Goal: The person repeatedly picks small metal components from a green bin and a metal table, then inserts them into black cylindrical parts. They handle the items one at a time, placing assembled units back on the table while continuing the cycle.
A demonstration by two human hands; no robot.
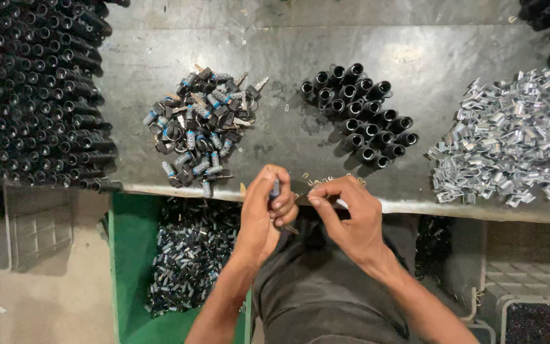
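My left hand [265, 207] is closed around a small lock cylinder [275, 188] with a blue band, held just at the near edge of the grey metal workbench [275, 121]. My right hand [348, 213] pinches a tiny metal part beside it, fingertips almost touching the left hand. Several small loose metal bits [319, 181] lie on the bench edge right above my hands. A heap of lock cylinders with keys [202, 124] sits up and left of my left hand. A cluster of upright black tubes [364, 114] stands above my right hand.
A large stack of black tubes [30, 89] fills the left side. A pile of shiny bent metal clips [517, 137] lies at the right. Below the bench a green bin [128, 255] holds several dark cylinders [192, 251]. Grey crates [523, 280] sit at lower right.
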